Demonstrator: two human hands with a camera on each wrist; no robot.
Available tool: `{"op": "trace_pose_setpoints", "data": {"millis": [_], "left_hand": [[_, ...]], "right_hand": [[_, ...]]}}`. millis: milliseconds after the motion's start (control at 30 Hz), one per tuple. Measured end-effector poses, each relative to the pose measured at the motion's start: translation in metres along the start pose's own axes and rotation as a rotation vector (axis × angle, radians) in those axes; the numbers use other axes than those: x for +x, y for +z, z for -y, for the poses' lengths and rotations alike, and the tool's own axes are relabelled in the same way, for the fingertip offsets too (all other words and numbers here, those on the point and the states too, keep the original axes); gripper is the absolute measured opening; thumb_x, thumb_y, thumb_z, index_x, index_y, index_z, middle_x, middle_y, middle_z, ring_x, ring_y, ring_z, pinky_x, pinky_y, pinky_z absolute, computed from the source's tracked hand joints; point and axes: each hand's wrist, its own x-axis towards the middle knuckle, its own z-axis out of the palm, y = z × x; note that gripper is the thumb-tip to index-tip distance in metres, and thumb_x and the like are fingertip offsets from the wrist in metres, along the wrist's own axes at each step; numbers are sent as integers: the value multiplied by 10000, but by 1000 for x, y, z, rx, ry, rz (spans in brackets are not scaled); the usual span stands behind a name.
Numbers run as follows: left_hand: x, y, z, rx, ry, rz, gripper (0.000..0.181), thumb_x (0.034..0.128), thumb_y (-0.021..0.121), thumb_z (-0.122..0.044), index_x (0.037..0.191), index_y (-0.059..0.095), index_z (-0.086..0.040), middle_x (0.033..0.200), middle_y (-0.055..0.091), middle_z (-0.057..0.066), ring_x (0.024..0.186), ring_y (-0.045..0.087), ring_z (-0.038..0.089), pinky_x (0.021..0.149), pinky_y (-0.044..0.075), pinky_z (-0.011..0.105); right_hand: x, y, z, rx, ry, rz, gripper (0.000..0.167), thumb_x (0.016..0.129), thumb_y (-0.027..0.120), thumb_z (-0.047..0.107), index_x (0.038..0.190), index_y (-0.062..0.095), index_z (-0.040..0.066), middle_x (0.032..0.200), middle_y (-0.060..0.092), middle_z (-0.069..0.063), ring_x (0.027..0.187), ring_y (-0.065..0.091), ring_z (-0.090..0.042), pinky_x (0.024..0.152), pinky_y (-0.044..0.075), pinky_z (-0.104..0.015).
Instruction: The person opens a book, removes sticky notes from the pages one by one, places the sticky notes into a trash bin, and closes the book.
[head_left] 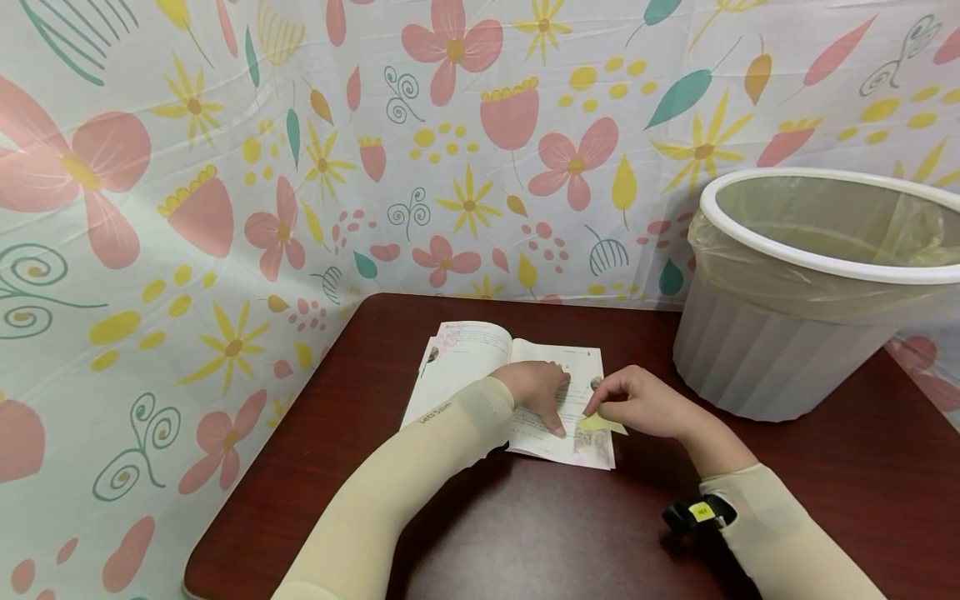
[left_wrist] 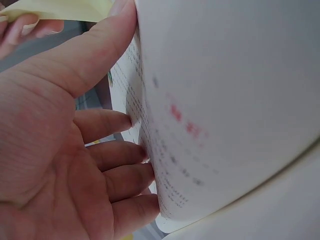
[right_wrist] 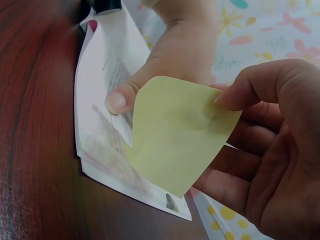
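An open book (head_left: 461,362) lies on the table, its pages printed with text and faint pink pictures. My left hand (head_left: 534,392) rests on the right-hand page with thumb and fingers spread; in the left wrist view its fingertips (left_wrist: 140,207) touch the paper. Just right of it, my right hand (head_left: 643,404) pinches a yellow sticky note (right_wrist: 182,135) by one edge between thumb and fingers. The note is held over the lower outer part of the right page; whether it touches the paper I cannot tell. The left hand covers some of the text.
A ribbed white bin (head_left: 750,350) with a clear liner stands on the dark red table (head_left: 480,533), to the right of the book. Behind and at left hangs a flower-patterned cloth (head_left: 315,225). A black wrist device (head_left: 693,514) sits on the right forearm.
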Motion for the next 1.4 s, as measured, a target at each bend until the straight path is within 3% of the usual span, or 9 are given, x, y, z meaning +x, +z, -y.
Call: {"op": "trace_pose_setpoints", "data": {"millis": [300,567,700,833,933,1133,1400], "left_hand": [[-2,-1,-1,-6,2,1,1021,743,882,-567,1584,426,-209,1640,426,-9,1541,364,154,1245,317,289],[-2,-1,0,-20,8,-7,1019,737,892,-553,1580,431,-212,1637,430,-20,1541,361,143,1243,319,285],[-1,0,1,-23,9,-7,1024,733,895,-554,1582,428,-222,1643,420,-20,1542,358,141,1240,325,288],[-1,0,1,-18,7,-2,1033,731,893,-562,1586,420,-227,1646,415,-19,1538,365,139,1235,333,287],[-2,0,1,-19,7,-2,1037,734,892,-560,1589,416,-218,1648,412,-10,1539,364,144,1237,332,290],[-2,0,2,-24,-7,-9,1037,724,897,-563,1583,428,-220,1642,422,-14,1534,372,139,1238,327,283],[1,1,0,-18,-7,-19,1054,704,898,-590,1575,440,-214,1643,422,-10,1540,365,147,1250,311,286]], "right_hand": [[-2,-2,6,26,-19,31,229,886,608,-41,887,809,68,578,421,131,472,301,28,447,349,-206],[-2,-4,8,72,-57,58,222,913,608,-37,896,805,64,580,407,130,471,308,28,445,353,-212],[-1,-4,8,85,-75,53,224,924,623,-26,894,806,99,661,592,57,554,407,14,517,425,-216],[-1,-3,9,99,-76,48,203,935,631,-11,912,801,99,862,746,-75,694,588,-42,641,538,-235],[-1,-3,10,98,-55,46,195,941,629,-4,934,800,91,890,745,-102,704,625,-65,651,557,-242],[-2,-5,15,75,-34,24,179,947,633,14,968,798,79,892,730,-73,629,558,-4,584,517,-229],[-12,-19,32,91,-74,-46,232,972,599,-12,968,780,133,817,715,-21,573,564,-59,536,507,-252]]}}
